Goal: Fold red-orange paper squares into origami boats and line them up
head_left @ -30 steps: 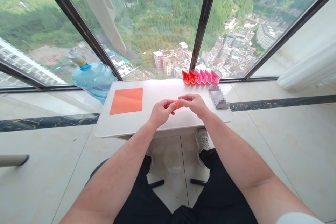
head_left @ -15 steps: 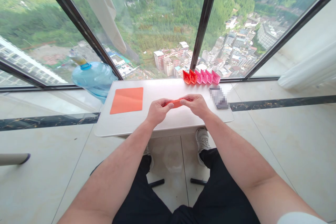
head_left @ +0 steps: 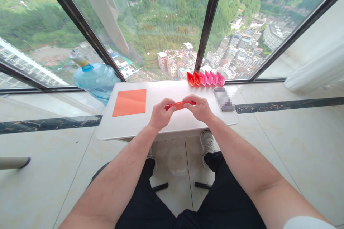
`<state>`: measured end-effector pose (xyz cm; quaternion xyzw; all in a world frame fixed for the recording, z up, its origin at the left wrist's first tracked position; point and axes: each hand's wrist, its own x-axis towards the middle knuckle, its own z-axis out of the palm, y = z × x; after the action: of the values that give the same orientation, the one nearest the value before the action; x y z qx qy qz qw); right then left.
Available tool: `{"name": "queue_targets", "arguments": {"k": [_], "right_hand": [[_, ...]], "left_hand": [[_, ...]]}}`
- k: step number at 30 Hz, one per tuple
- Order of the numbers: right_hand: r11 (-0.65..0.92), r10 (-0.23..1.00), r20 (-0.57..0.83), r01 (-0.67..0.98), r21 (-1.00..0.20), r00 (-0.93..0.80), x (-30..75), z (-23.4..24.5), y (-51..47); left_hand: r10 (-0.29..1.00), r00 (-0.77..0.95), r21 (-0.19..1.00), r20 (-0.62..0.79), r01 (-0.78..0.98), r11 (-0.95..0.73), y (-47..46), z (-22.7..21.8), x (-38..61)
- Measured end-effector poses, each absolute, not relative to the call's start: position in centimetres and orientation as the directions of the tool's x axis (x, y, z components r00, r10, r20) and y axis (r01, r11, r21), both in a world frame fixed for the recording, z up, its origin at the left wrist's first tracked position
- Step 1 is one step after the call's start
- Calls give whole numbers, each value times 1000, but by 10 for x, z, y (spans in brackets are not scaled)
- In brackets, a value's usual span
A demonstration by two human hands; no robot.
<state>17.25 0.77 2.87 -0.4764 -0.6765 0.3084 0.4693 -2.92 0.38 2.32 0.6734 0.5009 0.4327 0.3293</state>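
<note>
Big slanted window [head_left: 163, 18] with green hills and a town way below, and a pale desk [head_left: 129, 127] pushed up near the glass. Nice spot to sit.

The main thing is the folded paper [head_left: 180, 105], an orange-red strip held between both hands over the middle of the desk, near its front edge. Can't tell if its underside touches the top. The left grip [head_left: 161, 112] pinches one end and the right grip [head_left: 200, 108] pinches the other, thumbs on the near side, fingers mostly behind, only the middle of the strip bare between them. Some red edge peeks out at both ends.

For handling it well, I'd say keep the pressure even on both sides so it doesn't twist. Work the layers slowly with the thumbs, since a hard tug could tear a crease. Keeping both ends level probably helps the folds stay square.

Going outward: a flat orange sheet [head_left: 129, 103] lies well left of the hands, a faint crease across it. Past the right hand, at the far edge, there's a row of folded shapes [head_left: 213, 78], red then pink, with a blurred-out phone-looking thing [head_left: 224, 99] just in front. Big blue bottle [head_left: 94, 80] beyond the desk's left end.
</note>
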Motion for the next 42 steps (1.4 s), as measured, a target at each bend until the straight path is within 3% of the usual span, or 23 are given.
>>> {"name": "queue_targets", "arguments": {"k": [14, 26, 37, 40, 42], "right_hand": [[423, 906, 348, 521, -742, -241, 164, 23, 5], [373, 921, 284, 810, -453, -266, 159, 26, 1], [424, 903, 231, 843, -333, -363, 171, 27, 6], [428, 901, 231, 836, -344, -367, 172, 28, 5], [411, 910, 237, 812, -414, -339, 173, 29, 4]], "left_hand": [[928, 216, 748, 303, 550, -372, -1, 20, -27], [936, 193, 617, 296, 709, -342, 0, 16, -25], [941, 182, 603, 284, 729, -323, 2, 16, -30], [948, 183, 624, 260, 718, -309, 2, 18, -30], [949, 180, 656, 259, 688, -310, 2, 19, -30]]}}
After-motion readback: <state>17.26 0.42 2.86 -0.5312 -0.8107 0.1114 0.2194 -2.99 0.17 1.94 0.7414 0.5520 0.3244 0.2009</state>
